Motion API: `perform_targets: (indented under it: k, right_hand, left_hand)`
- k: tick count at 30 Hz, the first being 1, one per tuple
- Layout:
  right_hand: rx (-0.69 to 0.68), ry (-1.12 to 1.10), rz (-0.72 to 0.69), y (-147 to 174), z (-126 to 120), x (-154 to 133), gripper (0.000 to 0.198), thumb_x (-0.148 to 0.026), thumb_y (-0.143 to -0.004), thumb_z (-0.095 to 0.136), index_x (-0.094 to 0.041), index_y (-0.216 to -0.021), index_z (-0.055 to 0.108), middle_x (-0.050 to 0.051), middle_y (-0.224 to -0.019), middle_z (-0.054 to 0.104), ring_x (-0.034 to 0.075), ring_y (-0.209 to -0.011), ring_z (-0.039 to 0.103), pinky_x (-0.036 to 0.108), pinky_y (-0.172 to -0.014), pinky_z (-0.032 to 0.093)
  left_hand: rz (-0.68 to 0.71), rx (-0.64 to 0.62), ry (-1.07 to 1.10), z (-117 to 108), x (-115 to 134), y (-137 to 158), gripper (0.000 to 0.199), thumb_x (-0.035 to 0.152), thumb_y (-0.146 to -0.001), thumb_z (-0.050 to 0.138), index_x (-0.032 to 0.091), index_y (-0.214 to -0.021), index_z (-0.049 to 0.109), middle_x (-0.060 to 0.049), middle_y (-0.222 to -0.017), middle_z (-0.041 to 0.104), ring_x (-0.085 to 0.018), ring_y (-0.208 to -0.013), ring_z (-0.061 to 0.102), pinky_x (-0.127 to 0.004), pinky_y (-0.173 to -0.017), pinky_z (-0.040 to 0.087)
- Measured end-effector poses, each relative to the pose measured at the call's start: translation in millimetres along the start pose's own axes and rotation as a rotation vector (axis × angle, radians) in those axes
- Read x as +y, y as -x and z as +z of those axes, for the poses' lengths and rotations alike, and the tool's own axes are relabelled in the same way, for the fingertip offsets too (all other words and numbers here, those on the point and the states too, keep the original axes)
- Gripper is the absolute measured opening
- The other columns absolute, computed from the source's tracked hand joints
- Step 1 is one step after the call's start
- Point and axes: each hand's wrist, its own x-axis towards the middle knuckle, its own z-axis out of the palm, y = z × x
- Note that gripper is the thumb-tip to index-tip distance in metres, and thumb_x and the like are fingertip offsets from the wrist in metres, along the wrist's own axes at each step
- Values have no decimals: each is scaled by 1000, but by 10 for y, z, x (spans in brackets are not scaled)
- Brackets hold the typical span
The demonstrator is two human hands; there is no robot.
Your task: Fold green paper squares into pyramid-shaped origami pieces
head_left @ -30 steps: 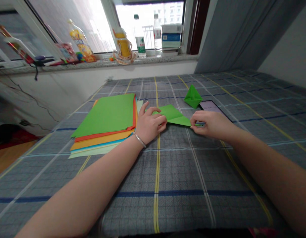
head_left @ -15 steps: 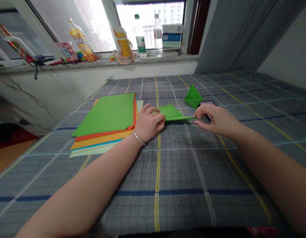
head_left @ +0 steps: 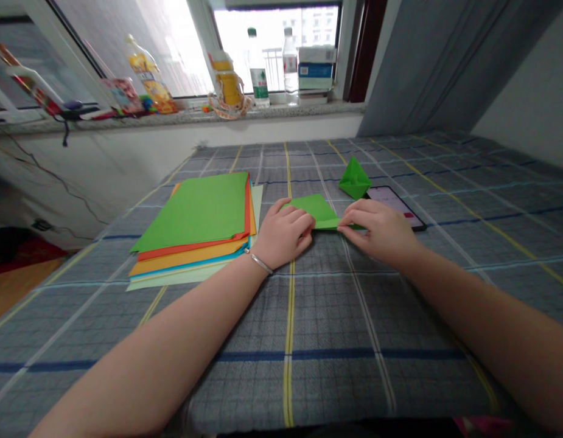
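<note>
A folded sheet of green paper (head_left: 314, 207) lies on the cloth between my hands, with a narrow strip along its near edge. Curled over its left end, my left hand (head_left: 285, 236) grips the near edge and hides that corner. My right hand (head_left: 384, 234) pinches the strip between thumb and fingers towards the right end, part of which is behind the fingers. Behind it stands a folded green paper piece (head_left: 354, 180) with a pointed top. A phone (head_left: 402, 210) with a lit screen lies just beyond my right hand.
To the left is a stack of coloured paper (head_left: 199, 210), green on top. A checked grey cloth (head_left: 327, 316) covers the surface. Bottles, including a green-capped one (head_left: 259, 79), and boxes (head_left: 316, 68) stand on the windowsill (head_left: 190, 115).
My right hand has slid left along the paper's near edge, uncovering more of the phone. My left hand has shifted slightly right and nearer, its fingers more curled.
</note>
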Motion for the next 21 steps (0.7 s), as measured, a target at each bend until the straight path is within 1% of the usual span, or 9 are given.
perform_targets:
  k: [2, 4, 8, 11, 15, 18, 21]
  right_hand:
    - [-25, 29, -34, 0, 28, -66, 14, -29, -90, 57, -22, -81, 66, 5, -92, 69, 21, -89, 62, 32, -73, 45]
    - [-23, 56, -39, -2, 59, -133, 16, -29, -91, 55, -22, -81, 66, 5, -90, 69, 21, -87, 61, 32, -73, 44]
    - [-26, 49, -59, -12, 103, -199, 15, -28, -91, 54, -22, -81, 65, 5, -88, 69, 21, -86, 58, 33, -75, 43]
    - [-30, 24, -77, -15, 116, -196, 15, -28, -90, 54, -23, -81, 65, 4, -86, 68, 21, -86, 58, 33, -76, 42]
    - [-25, -21, -101, -15, 124, -186, 14, -26, -89, 54, -23, -80, 65, 4, -86, 68, 21, -85, 58, 33, -76, 43]
    - [-34, -58, -108, -18, 121, -184, 11, -23, -87, 55, -23, -81, 65, 3, -85, 68, 21, -86, 58, 32, -77, 43]
    - [-34, -105, -83, -18, 108, -171, 10, -21, -85, 56, -23, -79, 64, 3, -86, 68, 20, -86, 59, 32, -77, 44]
  left_hand:
    - [14, 9, 35, -18, 77, -16, 12, 20, -85, 49, 20, -85, 61, -1, -81, 67, -17, -81, 60, -41, -105, 38]
    - [43, 4, 69, -30, 149, -29, 11, 23, -86, 50, 21, -85, 61, -1, -83, 67, -17, -82, 60, -39, -104, 39]
    - [-6, 30, 125, -31, 230, -42, 10, 21, -85, 49, 20, -83, 59, -1, -83, 68, -16, -79, 60, -37, -101, 40]
    - [-47, 46, 152, -22, 238, -48, 7, 20, -83, 51, 20, -79, 57, -1, -81, 67, -16, -77, 59, -37, -99, 40]
    - [-91, 31, 161, -20, 229, -57, 6, 19, -79, 52, 20, -74, 55, 0, -76, 64, -17, -76, 57, -38, -95, 41]
    - [-101, -3, 175, -28, 222, -63, 5, 20, -77, 53, 20, -72, 54, 0, -74, 63, -17, -76, 56, -37, -94, 40]
    - [-98, -6, 196, -35, 202, -62, 4, 19, -76, 53, 21, -72, 54, 1, -74, 62, -17, -76, 55, -37, -94, 39]
